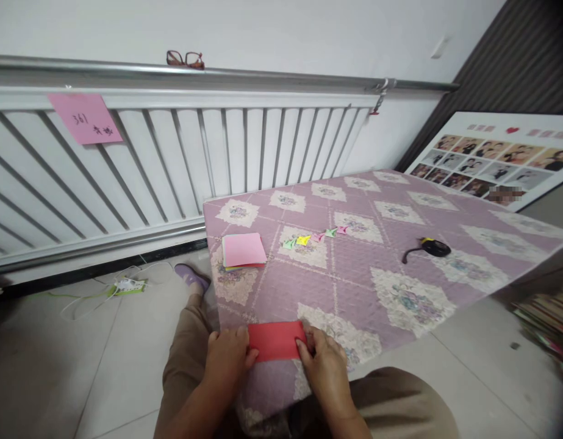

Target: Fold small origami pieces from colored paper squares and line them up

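A red paper rectangle (276, 341) lies at the near edge of the purple patterned tablecloth (354, 286). My left hand (229, 355) grips its left end, with the thumb on the near corner. At the right end my right hand (324, 356) holds the paper between thumb and fingers. Beyond my left hand sits a stack of coloured square paper, pink on top (245, 249). A row of several small folded paper pieces, one of them yellow (303, 240), runs across the middle of the cloth.
A black object with a short cord (435, 247) lies on the table's right part. Behind stands a white radiator (272, 146), with glasses (185, 60) on the pipe above. A photo board (496, 158) leans at the right. On the floor at left is a power strip (128, 286).
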`<action>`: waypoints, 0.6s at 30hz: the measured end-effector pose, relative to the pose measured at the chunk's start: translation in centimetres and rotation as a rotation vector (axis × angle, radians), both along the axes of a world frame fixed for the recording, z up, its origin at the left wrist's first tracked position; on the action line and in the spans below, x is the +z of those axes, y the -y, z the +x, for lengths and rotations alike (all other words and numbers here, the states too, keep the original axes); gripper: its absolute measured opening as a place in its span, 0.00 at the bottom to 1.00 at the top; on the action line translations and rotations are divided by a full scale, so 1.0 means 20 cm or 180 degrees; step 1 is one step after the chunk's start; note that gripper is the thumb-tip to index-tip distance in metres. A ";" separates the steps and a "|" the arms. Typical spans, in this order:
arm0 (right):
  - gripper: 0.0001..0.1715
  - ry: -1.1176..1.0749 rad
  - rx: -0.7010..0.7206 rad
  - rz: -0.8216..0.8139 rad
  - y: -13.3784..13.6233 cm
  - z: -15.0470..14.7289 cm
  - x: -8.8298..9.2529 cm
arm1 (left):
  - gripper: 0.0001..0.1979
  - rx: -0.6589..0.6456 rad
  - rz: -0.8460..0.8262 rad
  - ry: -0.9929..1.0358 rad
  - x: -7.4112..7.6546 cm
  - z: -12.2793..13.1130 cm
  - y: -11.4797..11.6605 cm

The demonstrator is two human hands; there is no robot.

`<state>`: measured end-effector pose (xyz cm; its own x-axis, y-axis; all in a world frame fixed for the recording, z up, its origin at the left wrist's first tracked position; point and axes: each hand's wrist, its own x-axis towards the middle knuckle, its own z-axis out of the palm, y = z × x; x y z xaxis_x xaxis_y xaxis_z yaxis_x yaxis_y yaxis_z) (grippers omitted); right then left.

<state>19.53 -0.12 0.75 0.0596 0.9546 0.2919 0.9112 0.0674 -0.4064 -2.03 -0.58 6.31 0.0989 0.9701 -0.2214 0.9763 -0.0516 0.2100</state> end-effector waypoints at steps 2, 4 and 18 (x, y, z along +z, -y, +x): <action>0.16 -0.0004 -0.0012 -0.0033 0.00 0.00 0.00 | 0.12 -0.0017 0.0245 0.0001 -0.03 -0.01 0.01; 0.16 0.0004 0.0002 -0.0033 0.00 0.00 0.01 | 0.12 -0.0345 0.0508 0.0046 -0.06 -0.02 0.01; 0.11 0.0175 0.0317 0.0603 0.03 0.04 0.02 | 0.16 -0.2540 0.0879 0.0044 -0.08 -0.01 -0.06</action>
<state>20.27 -0.63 1.09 -0.0533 0.8827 0.4669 0.9167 0.2286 -0.3277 -2.31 0.57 4.79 0.7785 0.6274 0.0198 0.6228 -0.7760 0.1001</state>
